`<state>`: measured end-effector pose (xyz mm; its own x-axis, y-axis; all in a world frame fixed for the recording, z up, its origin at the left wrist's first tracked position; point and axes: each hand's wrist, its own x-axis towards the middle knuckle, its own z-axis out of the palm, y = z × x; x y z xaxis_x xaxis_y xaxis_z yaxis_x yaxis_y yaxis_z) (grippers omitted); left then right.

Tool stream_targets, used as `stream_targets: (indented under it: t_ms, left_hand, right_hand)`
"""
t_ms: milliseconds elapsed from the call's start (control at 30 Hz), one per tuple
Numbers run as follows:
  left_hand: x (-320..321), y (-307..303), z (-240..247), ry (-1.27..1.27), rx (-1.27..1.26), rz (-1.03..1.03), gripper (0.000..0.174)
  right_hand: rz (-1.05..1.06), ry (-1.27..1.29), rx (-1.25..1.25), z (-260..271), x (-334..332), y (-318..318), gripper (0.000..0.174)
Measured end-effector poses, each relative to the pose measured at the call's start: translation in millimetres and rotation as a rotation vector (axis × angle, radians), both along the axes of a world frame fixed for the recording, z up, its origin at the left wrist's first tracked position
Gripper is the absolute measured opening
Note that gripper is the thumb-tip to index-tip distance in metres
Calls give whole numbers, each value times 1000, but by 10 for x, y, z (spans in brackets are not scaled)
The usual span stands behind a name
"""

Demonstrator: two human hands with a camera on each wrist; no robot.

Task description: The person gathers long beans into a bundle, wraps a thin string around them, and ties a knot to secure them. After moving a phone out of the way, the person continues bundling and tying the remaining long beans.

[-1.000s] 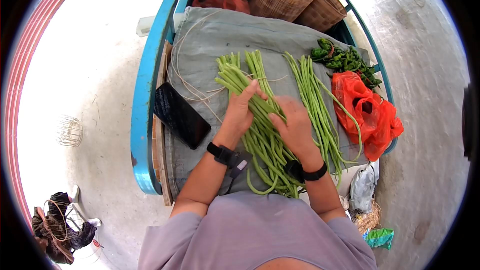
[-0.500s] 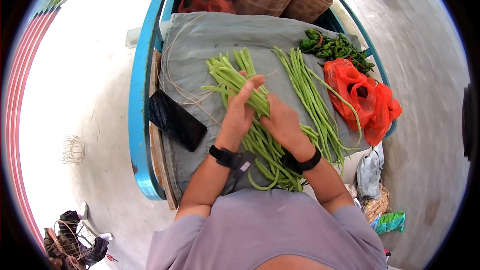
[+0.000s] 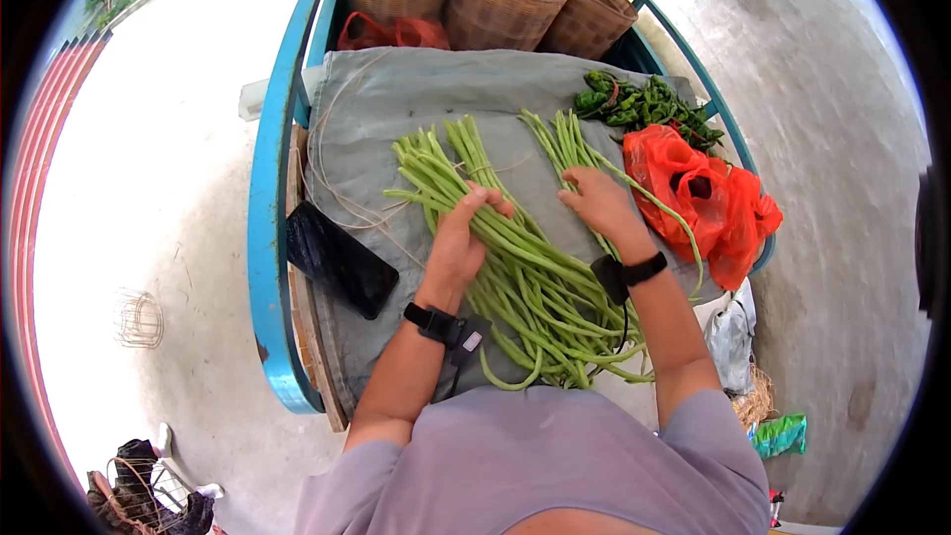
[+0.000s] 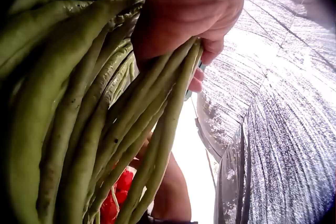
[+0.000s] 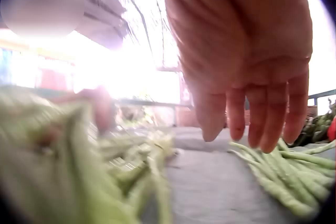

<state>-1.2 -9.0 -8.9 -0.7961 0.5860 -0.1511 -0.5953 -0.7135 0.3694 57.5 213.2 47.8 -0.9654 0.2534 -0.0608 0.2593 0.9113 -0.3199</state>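
Note:
My left hand (image 3: pixel 458 246) grips a thick bunch of long green beans (image 3: pixel 540 272) near its upper end, thumb on top; the beans trail down toward my shirt. In the left wrist view, the fingers curl round the beans (image 4: pixel 79 129). Partly behind this bunch lies another bundle of long beans (image 3: pixel 474 151) with a thin tie round it. My right hand (image 3: pixel 606 208) is over a looser pile of long beans (image 3: pixel 555 144) on the right. In the right wrist view its fingers hang fairly straight, tips close over those beans (image 5: pixel 286 174), with nothing held.
A grey cloth (image 3: pixel 436 89) covers the blue-railed cart bed (image 3: pixel 265 238). A black phone (image 3: pixel 342 263) and thin pale strips (image 3: pixel 322 173) lie left. Green peppers (image 3: pixel 644 104) and a red plastic bag (image 3: pixel 684 178) are at right; woven baskets (image 3: pixel 505 0) stand at the back.
My right hand has left the bunch at my left hand and moved right, over the loose bean pile. The left hand keeps its hold on the bunch. The head view has shifted slightly.

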Motion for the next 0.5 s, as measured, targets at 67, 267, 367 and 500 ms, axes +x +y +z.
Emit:
stream_targets:
  t_ms: [67,267,367,500]
  left_hand:
    - [-11,11,14,-3,-12,-4,12]
    - [-45,14,-96,23,19,-38,17]
    - [-63,-15,-95,43,-3,-62,20]
    - [-48,-38,-30,52,-32,-54,20]
  right_hand:
    - [-62,43,161,-288,-124,187,34]
    - [-178,-59,226,-644,-386,292,28]
    - [-184,-79,45,-606,-391,357,26]
    - [-270,79,-672,-441,-262,196,25]
